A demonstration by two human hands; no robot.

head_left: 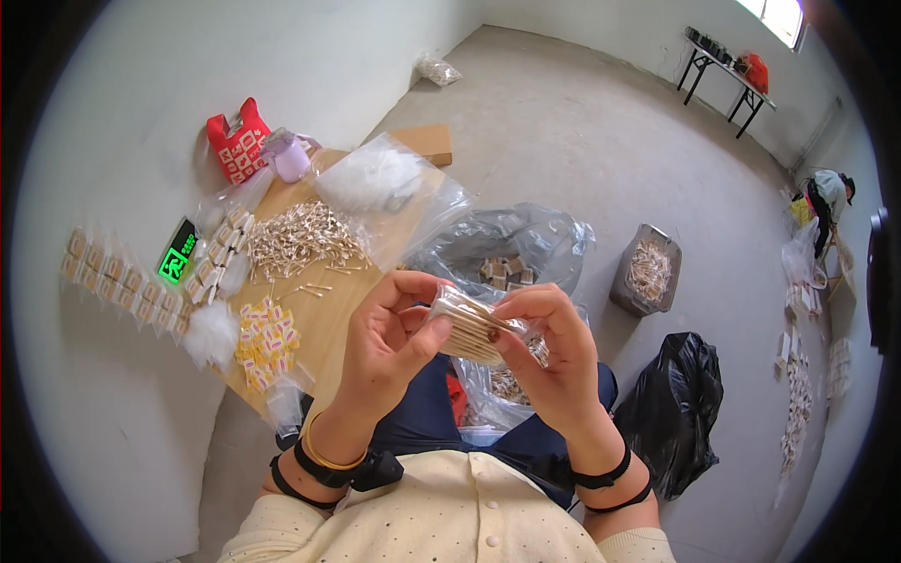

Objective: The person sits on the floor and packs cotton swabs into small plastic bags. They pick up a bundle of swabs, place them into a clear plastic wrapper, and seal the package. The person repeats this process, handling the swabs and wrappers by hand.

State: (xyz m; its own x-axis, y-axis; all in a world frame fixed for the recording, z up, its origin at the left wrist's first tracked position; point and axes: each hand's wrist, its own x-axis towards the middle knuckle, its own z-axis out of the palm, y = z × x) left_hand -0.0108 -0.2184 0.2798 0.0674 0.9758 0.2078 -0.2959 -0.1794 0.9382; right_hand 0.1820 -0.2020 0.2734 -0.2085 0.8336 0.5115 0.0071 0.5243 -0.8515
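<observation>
Above my lap, a small clear plastic bag of cotton swabs (466, 330) is held between both hands, its wooden sticks lying side by side. My left hand (389, 333) grips the left end, thumb on the front. With thumb and fingers, my right hand (556, 352) pinches the plastic at the other end. On the wooden table (330, 324) to the left lies a heap of loose cotton swabs (305, 235). Nearer to me on it is a pile of small yellow-and-white labels (267, 342). Filled bags of swabs (122, 286) stand in rows along the wall.
A large clear bag (554, 239) with small packs stands ahead. To its right is a grey bin (648, 272) of swabs, with a black bag (671, 413) nearer. A lilac jug (287, 158) and red bag (238, 141) sit by the wall. Another person (828, 202) bends at far right.
</observation>
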